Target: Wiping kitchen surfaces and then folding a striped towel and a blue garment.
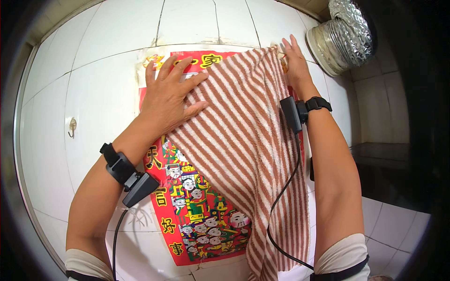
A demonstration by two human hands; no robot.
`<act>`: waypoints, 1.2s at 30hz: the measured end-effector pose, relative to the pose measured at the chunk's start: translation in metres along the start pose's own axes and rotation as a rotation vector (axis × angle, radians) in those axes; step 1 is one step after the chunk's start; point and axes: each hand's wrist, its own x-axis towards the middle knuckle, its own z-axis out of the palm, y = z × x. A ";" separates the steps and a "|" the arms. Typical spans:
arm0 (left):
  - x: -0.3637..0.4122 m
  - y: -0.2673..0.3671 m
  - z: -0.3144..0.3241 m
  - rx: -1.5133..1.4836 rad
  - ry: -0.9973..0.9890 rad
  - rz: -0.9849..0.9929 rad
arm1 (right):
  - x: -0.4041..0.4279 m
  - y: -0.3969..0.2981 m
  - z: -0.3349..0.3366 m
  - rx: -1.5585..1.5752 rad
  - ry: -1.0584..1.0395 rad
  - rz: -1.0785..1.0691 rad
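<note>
A brown-and-white striped towel hangs in folds over a red printed paper poster on a white tiled wall. The poster bears large characters and many colourful drawn figures. My left hand lies spread on the poster's upper left, its thumb and forefinger resting on the towel's slanting edge. Beside the towel's top right corner is my right hand, with its visible fingers pointing upward. The towel hides its thumb side, so I cannot tell whether it pinches the cloth. Each wrist wears a strapped black device with a cable.
A clear stick-on hook is fixed to the tiles at left. Foil exhaust ducting bends out of a round collar at upper right. Below it, a dark glossy surface juts in from the right. A metal frame edge runs down the far left.
</note>
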 end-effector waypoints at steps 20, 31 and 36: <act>-0.040 -0.018 -0.036 -0.072 -0.004 -0.163 | -0.034 -0.001 0.038 -1.546 0.058 -0.478; -0.026 -0.057 -0.046 -0.035 0.183 -0.319 | -0.057 -0.019 0.057 -1.395 0.194 -0.654; -0.023 -0.063 -0.039 -0.010 0.156 -0.415 | -0.095 -0.043 0.066 -1.313 0.052 -0.748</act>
